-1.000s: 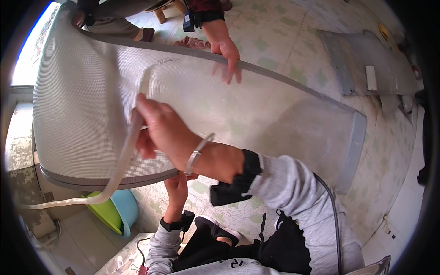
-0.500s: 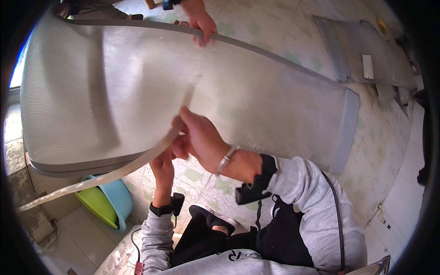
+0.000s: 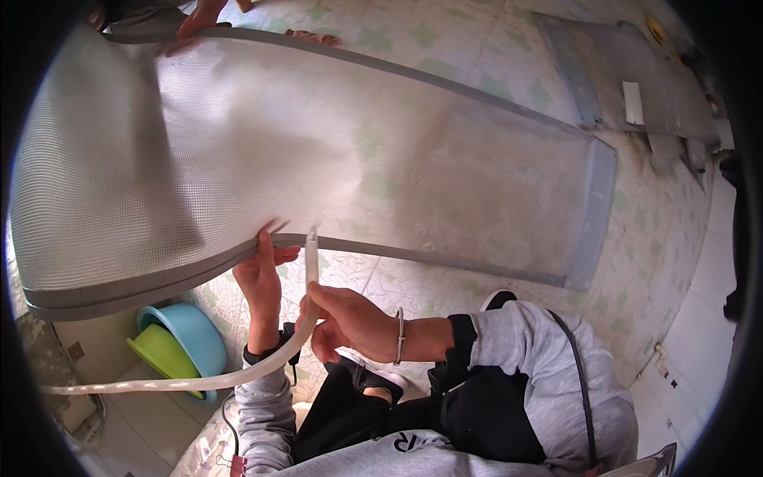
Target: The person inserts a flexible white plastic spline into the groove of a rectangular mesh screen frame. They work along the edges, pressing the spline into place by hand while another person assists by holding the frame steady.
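Note:
A large translucent plastic mesh sheet with grey edging (image 3: 278,127) stretches across the view, rippled at the left and flatter at the right. At its near edge is my left hand (image 3: 258,278), fingers around the grey border; some fingertips show blurrily through the sheet. My right hand (image 3: 354,322), a metal bangle on its wrist, is closed on a pale flexible hose (image 3: 310,266). The hose's tip points up at the near edge of the sheet, and its length trails off to the left. Another person's hand (image 3: 200,20) grips the sheet's far edge.
Blue and green plastic basins (image 3: 199,334) sit at the lower left beside a wall. A second greyish sheet (image 3: 612,79) with a white patch lies on the patterned tile floor (image 3: 485,48) at the upper right. A pipe fitting (image 3: 661,356) is by the right wall.
My right hand has drawn the hose back toward me, off the sheet's middle. My left hand now holds the sheet's near edge. The other person's hand has shifted left along the far edge.

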`<state>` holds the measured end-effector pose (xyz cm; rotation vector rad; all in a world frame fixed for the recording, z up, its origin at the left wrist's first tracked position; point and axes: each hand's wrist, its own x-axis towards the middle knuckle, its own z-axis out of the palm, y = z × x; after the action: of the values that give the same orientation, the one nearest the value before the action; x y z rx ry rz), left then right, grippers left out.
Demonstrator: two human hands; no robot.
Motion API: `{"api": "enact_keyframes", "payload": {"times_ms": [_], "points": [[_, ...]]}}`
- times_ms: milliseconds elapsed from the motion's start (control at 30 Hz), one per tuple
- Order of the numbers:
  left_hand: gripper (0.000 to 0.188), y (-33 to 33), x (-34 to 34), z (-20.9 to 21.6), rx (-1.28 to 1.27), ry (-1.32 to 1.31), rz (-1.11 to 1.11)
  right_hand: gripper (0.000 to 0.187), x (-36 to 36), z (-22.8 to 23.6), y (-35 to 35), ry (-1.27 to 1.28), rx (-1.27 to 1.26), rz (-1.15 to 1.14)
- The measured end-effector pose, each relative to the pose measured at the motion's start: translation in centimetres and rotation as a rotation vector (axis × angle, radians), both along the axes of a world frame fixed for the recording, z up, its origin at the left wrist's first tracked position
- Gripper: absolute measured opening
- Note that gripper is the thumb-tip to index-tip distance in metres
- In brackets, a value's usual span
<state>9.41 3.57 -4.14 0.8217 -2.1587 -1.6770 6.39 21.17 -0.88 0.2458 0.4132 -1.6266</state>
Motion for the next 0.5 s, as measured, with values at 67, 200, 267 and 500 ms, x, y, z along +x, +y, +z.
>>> {"api": "enact_keyframes", "payload": {"times_ms": [67,200,267,500], "points": [[0.029,-0.2,0.2,0.0,-0.011,-0.070,0.022,0.043,0.0,-0.4,0.0,-0.004,0.080,-0.004],[0.030,-0.1,0.3,0.3,0.034,0.031,-0.013,0.051,-1.0,-0.6,0.0,0.060,0.061,-0.052],[0.028,0.3,0.1,0.4,0.036,0.040,-0.006,0.050,-1.6,-0.1,-0.2,0.106,-0.013,-0.084],[0.035,2.6,1.9,-0.7,-0.110,0.105,-0.040,0.044,-3.5,3.8,-1.5,0.236,-0.213,-0.010]]}}
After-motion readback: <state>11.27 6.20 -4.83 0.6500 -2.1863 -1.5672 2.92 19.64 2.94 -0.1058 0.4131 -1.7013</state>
